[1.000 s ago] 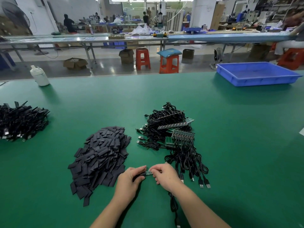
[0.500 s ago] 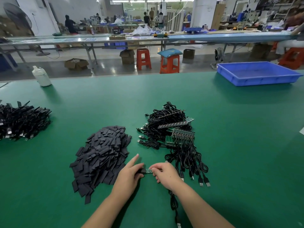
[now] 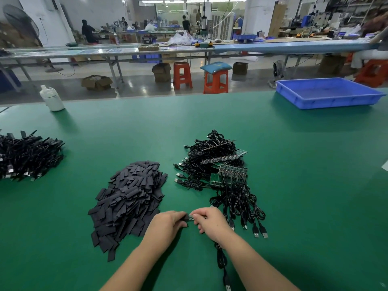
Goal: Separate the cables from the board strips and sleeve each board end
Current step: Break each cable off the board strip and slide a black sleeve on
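Observation:
My left hand (image 3: 165, 224) grips a short black sleeve (image 3: 184, 219) at the table's near middle. My right hand (image 3: 210, 222) pinches a small green board end (image 3: 191, 217), which sits at the sleeve's mouth between the two hands. Its black cable (image 3: 220, 257) trails under my right wrist toward me. A heap of loose black sleeves (image 3: 128, 198) lies just left of my hands. Behind my right hand lies a tangle of black cables on green board strips (image 3: 226, 171).
A pile of black cables with sleeved ends (image 3: 27, 156) lies at the far left. A white bottle (image 3: 52, 98) stands at the back left edge. A blue tray (image 3: 327, 93) sits at the back right. Stools and workbenches stand beyond the green table (image 3: 294, 185).
The left hand's fingers, lifted half a second ago, have curled back around the sleeve. Both hands stay close together at the same spot, with less of the board showing between them.

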The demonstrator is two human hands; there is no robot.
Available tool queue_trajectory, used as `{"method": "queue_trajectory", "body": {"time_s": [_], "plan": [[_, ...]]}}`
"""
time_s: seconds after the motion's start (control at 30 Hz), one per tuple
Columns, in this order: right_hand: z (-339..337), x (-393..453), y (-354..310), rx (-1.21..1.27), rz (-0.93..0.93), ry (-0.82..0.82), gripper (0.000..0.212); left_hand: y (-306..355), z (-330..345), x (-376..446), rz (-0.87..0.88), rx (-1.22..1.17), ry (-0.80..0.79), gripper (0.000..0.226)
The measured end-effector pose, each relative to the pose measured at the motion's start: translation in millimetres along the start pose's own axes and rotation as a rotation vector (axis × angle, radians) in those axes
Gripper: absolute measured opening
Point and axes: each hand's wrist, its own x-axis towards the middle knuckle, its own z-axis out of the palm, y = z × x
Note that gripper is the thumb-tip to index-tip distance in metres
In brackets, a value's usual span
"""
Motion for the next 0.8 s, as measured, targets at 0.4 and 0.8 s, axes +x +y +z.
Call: {"method": "queue_trajectory", "body": {"time_s": [0.4,0.8], "plan": [[-5.4,-4.2,-3.6,0.007,-0.021,-0.063,0.031,11.2,2.6,2.0,0.060,-0.045,-0.014,0.030],[-11.9,-4.5,-4.5,-0.052,-0.021,-0.134,0.038,14.9,1.2,-1.8,0.045,-0.216,0.099,0.020]]}}
